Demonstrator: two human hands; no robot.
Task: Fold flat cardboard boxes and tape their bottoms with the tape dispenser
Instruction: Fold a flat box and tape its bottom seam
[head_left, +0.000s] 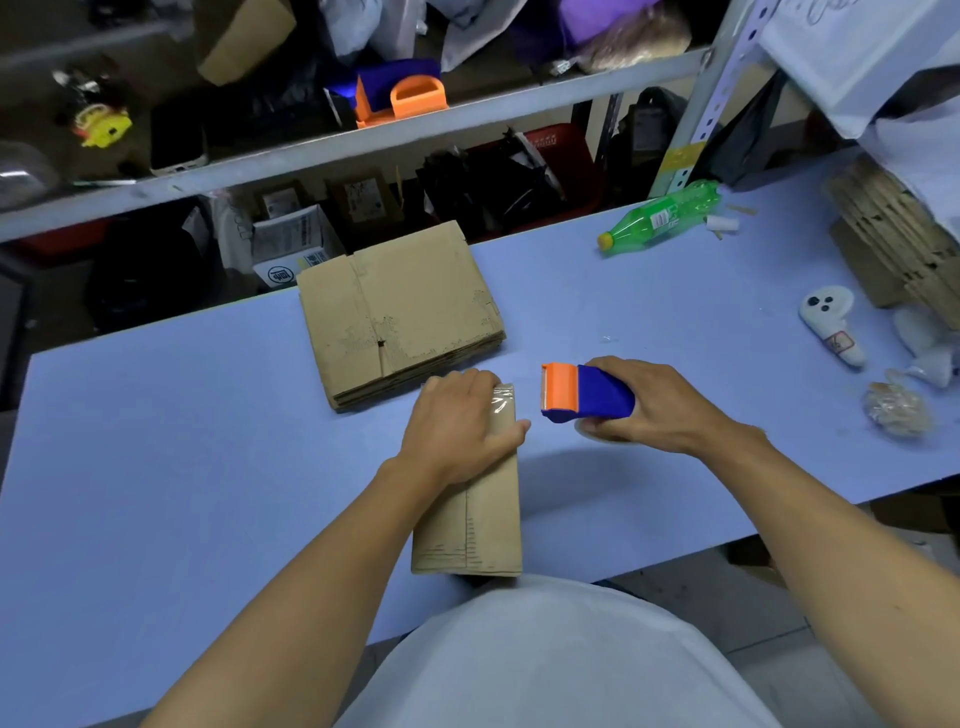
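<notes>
bare table (182, 441) left, flat box stack (400, 317) behind, bottle (660, 218) far right

Little print, almost none of it legible

We make out only a round dark logo with a character-like mark inside it on the white package (291, 254) under the shelf; its lines of print are too blurred to read. We see a white label on the green bottle (661, 220) and a red-edged tag on the white plush toy (830, 322), but neither can be read.
</notes>
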